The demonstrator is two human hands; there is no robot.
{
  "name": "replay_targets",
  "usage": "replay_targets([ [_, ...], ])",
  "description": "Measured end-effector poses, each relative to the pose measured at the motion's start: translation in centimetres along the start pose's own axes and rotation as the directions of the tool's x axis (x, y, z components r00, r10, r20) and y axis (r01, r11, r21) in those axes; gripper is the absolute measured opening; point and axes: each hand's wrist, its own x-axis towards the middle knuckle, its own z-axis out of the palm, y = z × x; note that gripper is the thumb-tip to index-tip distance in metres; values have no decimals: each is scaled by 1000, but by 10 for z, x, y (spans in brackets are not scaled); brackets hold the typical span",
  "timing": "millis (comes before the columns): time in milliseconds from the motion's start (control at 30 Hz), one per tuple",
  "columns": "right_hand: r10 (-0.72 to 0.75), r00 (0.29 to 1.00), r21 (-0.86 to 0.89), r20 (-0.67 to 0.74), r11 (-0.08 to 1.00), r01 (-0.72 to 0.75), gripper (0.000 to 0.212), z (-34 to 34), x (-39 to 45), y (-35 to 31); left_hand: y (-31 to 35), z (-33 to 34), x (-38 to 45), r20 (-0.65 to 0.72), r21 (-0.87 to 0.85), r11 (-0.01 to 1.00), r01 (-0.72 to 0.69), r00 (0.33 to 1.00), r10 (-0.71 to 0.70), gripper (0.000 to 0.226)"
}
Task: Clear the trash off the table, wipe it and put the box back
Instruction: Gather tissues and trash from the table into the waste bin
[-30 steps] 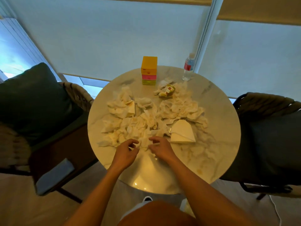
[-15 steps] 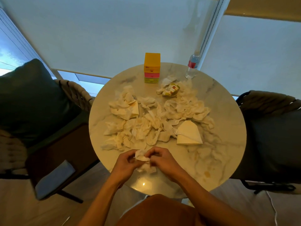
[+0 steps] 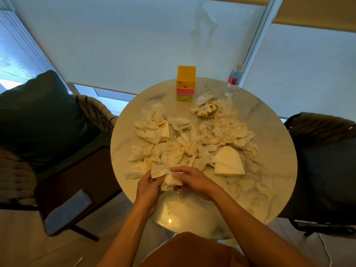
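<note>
Here, a round table [image 3: 269,132] with a glossy, marble-veined top carries a wide scatter of crumpled, soft white tissues [image 3: 173,149], too many and too tangled to count. Both hands meet at the near edge of that pile: the left hand [image 3: 147,186] and the right hand [image 3: 194,182] each curl their fingers around one wrinkled tissue wad [image 3: 169,181], pinching it between them just above the tabletop. Right of the hands lies one folded, flat-sided napkin [image 3: 228,162] with one white plastic fork [image 3: 209,157] touching its left corner. One crushed printed wrapper [image 3: 207,109] sits among tissues at the far side. One stacked box [image 3: 185,83], yellow over pink over green, rectangular and smooth, stands upright at the far edge, well apart from the hands. One clear plastic bottle [image 3: 232,82] with a red label stands to its right. Two woven chairs [image 3: 317,128] flank the table.
</note>
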Motion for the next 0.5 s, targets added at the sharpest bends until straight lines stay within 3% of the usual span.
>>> replay_targets([
  [300,-86,970,68,-225,992,104,10,-18,-12,-2,4,1,0,-96,-85,996,-27,995,19,19],
  [500,-82,954,68,-288,992,106,12,-6,-15,-7,-3,13,-8,17,24,1000,0,1000,-1,21],
])
